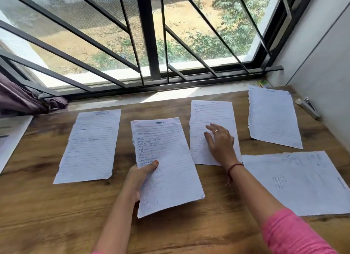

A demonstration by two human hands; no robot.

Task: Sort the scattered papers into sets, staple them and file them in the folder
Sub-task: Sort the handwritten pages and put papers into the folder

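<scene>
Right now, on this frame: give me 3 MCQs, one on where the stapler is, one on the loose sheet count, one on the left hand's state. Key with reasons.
1. Where is the stapler?
A. On the middle sheet
B. At the far right of the table, by the wall
C. In the left hand

2. How many lined sheets lie or are held over the table?
A. Three
B. Five
C. Eight

3. What is the left hand doing?
A. Pinching the written sheet at its left edge
B. Resting flat on the wood
C. Gripping the window grille

Key: 1 B, it lies beside the wall past the far right sheet. 2 B, four lie flat and one is held. 3 A, the thumb lies on the sheet's face.
</scene>
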